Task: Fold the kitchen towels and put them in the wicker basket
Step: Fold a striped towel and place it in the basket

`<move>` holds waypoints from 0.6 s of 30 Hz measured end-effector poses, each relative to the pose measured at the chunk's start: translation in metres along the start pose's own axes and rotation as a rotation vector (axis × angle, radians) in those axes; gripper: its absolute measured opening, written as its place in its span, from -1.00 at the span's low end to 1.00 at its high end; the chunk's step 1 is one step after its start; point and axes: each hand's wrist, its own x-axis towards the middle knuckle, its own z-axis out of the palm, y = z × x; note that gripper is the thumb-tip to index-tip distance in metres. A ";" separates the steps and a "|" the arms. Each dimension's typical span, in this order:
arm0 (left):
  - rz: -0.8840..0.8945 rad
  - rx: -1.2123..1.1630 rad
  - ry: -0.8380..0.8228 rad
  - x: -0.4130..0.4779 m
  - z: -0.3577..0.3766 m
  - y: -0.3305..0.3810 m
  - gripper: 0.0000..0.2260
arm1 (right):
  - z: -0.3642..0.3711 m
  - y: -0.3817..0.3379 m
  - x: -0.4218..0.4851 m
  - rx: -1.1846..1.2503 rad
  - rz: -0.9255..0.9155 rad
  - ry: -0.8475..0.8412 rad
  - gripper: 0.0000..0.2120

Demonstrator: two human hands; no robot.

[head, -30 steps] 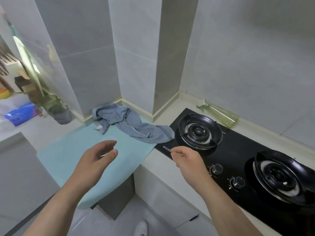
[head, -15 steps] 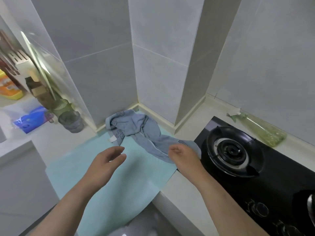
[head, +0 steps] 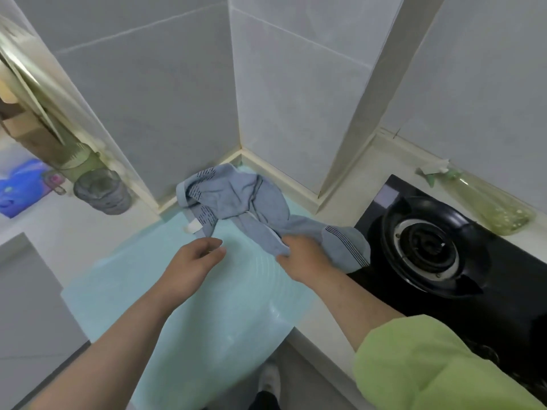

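The towel (head: 236,199) lies crumpled on a pale green mat (head: 177,306) on the worktop (head: 349,179), in the far corner by the tiled walls. Its right end reaches over the mat's edge and touches the black stove (head: 503,276), just beside the burner (head: 426,247). The right hand (head: 302,258) grips a bunch of the cloth at its near right part, with the fingers curled around it. The left hand (head: 192,261) hovers apart from the towel, near its white label, with the fingers loosely bent and nothing in them.

The main risk, in my judgement, is the bunched grip. The right hand holds a fold and not a corner, so a lift will probably bring the towel up twisted, and it will not open flat for folding. If the pull goes to the right, the loose end can drag across the burner and catch on its raised metal parts. I cannot tell whether the burner is hot or dirty. The mat hangs over the near edge of the worktop, so a hard press or pull on that part may make it slide or tip. The wicker basket is not in view.
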 end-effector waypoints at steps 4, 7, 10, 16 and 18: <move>0.014 0.012 -0.073 0.017 -0.005 -0.008 -0.67 | 0.015 -0.003 0.010 -0.106 0.052 0.062 -0.72; 0.029 0.013 -0.131 0.029 -0.017 -0.013 -0.69 | 0.022 -0.011 0.013 -0.043 0.048 0.065 -0.56; 0.036 -0.010 -0.185 0.041 -0.032 -0.017 -0.80 | 0.023 -0.028 0.007 0.239 0.061 0.070 -0.59; -0.023 -0.096 -0.279 0.060 -0.061 -0.027 -0.88 | 0.006 -0.102 -0.011 0.545 0.114 0.178 -0.76; -0.057 -0.147 -0.310 0.063 -0.064 -0.027 -0.90 | -0.004 -0.130 -0.018 0.668 0.139 0.212 -0.81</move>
